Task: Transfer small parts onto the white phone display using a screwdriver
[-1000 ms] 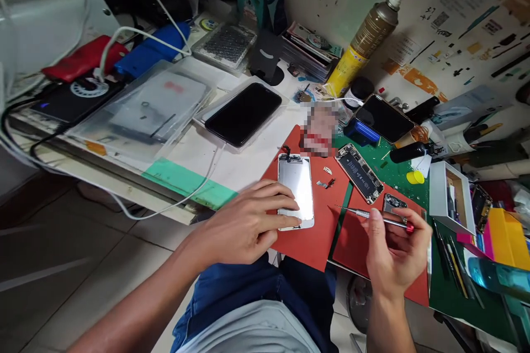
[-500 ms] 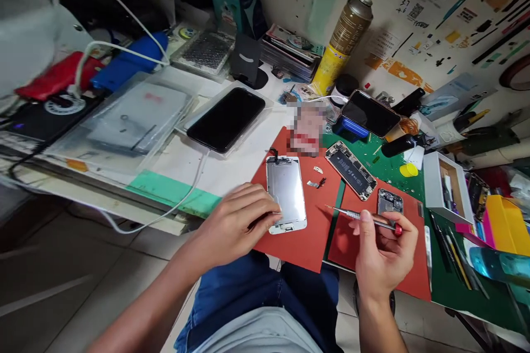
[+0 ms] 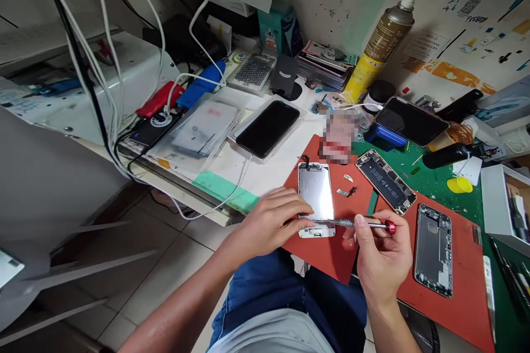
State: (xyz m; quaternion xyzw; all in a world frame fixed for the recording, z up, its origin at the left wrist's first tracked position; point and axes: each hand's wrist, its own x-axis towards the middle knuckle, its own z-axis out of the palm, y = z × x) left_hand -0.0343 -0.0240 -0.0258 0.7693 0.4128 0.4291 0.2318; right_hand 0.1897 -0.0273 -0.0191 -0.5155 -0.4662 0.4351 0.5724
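Note:
A white-edged phone screen assembly [image 3: 317, 190] lies metal side up on the red mat [image 3: 343, 253]. My left hand [image 3: 275, 220] has its thumb and fingers closed on the assembly's lower left edge. Between the fingers of my right hand [image 3: 383, 253] is a screwdriver [image 3: 345, 223] with a red end cap, its shaft pointing left over the lower part of the assembly. The driver's tip is near my left fingertips; whether it touches anything I cannot tell. Small parts [image 3: 346, 192] lie right of the assembly.
An opened phone with its battery [image 3: 386, 181] and a phone housing [image 3: 433, 248] lie at the right. A black phone [image 3: 268, 128] rests on a clear case at the left, its white cable hanging over the table edge. A spray can [image 3: 379, 47] stands behind.
The screwdriver has moved left with my right hand, from beside the assembly to over its lower part. The camera view has shifted left, showing more of the phone housing on the right.

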